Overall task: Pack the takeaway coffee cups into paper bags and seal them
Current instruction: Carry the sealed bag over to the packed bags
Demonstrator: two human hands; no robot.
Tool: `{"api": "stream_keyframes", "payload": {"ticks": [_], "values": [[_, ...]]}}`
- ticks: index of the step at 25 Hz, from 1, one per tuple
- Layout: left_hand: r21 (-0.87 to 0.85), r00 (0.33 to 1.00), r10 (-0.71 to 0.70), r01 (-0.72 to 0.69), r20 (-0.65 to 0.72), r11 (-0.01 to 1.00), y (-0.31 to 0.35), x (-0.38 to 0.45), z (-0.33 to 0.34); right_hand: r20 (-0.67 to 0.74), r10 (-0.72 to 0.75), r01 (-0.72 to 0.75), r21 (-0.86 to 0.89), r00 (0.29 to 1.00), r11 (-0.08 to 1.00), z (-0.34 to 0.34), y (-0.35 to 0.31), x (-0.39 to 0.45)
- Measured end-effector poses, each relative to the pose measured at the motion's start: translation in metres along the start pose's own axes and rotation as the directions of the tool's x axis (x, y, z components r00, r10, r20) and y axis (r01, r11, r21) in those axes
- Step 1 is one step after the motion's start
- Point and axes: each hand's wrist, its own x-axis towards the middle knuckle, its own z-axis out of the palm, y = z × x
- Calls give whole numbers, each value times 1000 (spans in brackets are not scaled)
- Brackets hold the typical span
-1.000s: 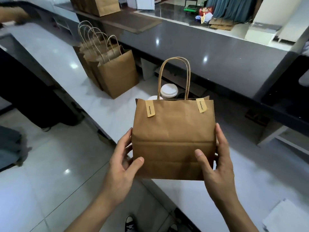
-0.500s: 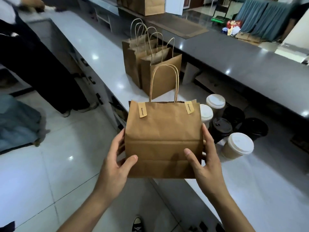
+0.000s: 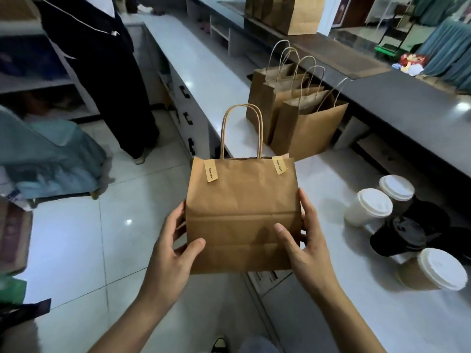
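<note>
I hold a brown paper bag upright in front of me, off the counter's near edge. Two tan stickers fold over its top edge, and its twisted handles stand up. My left hand grips the bag's lower left side, thumb on the front. My right hand grips the lower right side the same way. Several takeaway cups stand on the white counter to the right: white-lidded ones and black-lidded ones. The bag's contents are hidden.
A row of brown paper bags with handles stands on the counter beyond the held bag. A dark raised counter runs along the right. A person in dark clothes stands at the far left by the floor aisle.
The view has swung left, so the cups and the bag row now sit further right. The bag stays held between both hands, and the person in dark clothes has come into view.
</note>
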Motion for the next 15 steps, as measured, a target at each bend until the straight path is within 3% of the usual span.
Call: {"api": "stream_keyframes", "payload": {"ticks": [15], "values": [[30,979,-51,58,-198,998,7,120,-24,201,-50,34,84,978,996,69,-3,166]]}}
